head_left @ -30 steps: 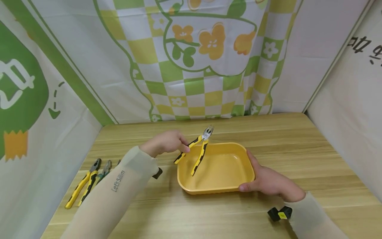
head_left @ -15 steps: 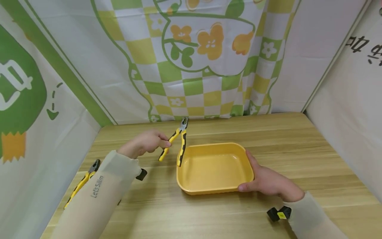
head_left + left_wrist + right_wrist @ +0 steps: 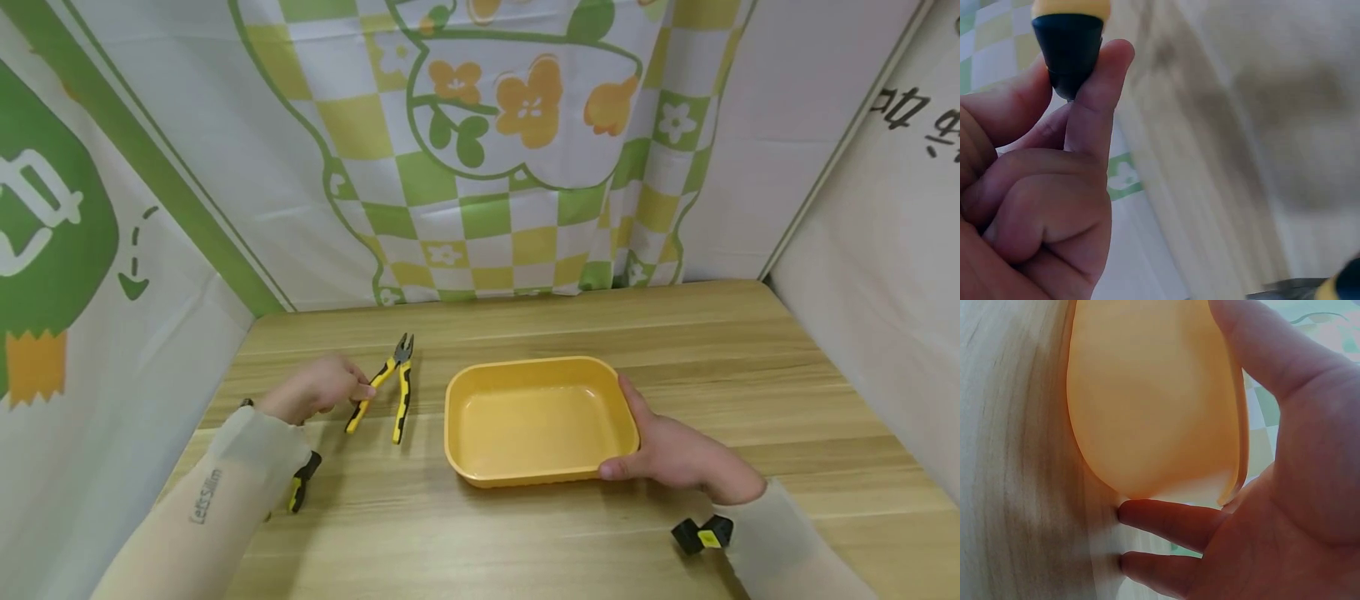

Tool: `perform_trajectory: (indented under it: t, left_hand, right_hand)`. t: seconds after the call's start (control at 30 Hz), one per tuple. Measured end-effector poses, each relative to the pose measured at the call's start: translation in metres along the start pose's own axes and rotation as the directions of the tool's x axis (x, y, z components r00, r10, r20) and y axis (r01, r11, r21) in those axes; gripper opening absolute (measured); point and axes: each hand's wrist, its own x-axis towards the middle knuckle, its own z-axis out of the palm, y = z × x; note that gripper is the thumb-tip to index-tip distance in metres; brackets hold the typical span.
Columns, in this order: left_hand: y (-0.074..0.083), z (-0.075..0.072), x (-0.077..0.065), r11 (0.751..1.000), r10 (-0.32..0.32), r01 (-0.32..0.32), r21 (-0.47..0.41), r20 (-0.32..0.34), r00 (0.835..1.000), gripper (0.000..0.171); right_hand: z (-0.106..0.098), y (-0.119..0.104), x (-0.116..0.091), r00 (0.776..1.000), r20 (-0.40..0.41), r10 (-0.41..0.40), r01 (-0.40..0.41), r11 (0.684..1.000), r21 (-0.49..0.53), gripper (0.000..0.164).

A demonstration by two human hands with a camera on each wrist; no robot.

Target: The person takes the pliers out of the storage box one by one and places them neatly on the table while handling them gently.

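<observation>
My left hand (image 3: 326,387) pinches one yellow-and-black handle of a pair of combination pliers (image 3: 402,358). Their grey metal head points toward the back and both handles stand spread apart, left of the yellow plastic tray (image 3: 540,372). Up close in the left wrist view, thumb and index finger squeeze the black part of the handle (image 3: 1069,50), with the other fingers curled below. My right hand (image 3: 667,450) holds the tray by its right end, thumb at the front corner and fingers round the side. In the right wrist view, fingers spread along the tray's wall (image 3: 1154,412).
Under my left forearm, another black-and-yellow handle (image 3: 297,492) pokes out; the rest of that tool is hidden. The wooden table (image 3: 465,550) ends at a checked curtain (image 3: 517,208) behind, with white panels at both sides.
The left hand has carried the pliers from over the tray leftward and lower, toward the table's left side. The forearm now covers the tools lying there. The right hand and tray have stayed put.
</observation>
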Motion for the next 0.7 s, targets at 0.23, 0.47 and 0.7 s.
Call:
perform_trajectory:
  t: [0.23, 0.47, 0.7]
  left_hand:
    - [-0.013, 0.014, 0.003, 0.996, 0.013, -0.012, 0.089, -0.005, 1.000, 0.021]
    - [-0.004, 0.025, -0.001, 0.931, 0.079, -0.065, 0.360, -0.023, 0.997, 0.047]
    - [0.023, 0.046, -0.008, 0.894, -0.035, 0.103, 0.437, -0.162, 0.986, 0.055]
  right_hand:
    - [-0.001, -0.001, -0.001, 1.000, 0.005, -0.019, 0.019, 1.000, 0.005, 0.133]
    - [0.000, -0.003, -0.001, 1.000, 0.005, -0.019, 0.019, 1.000, 0.005, 0.134]
    - [0.000, -0.001, 0.000, 1.000, 0.000, 0.000, 0.000, 1.000, 0.004, 0.133]
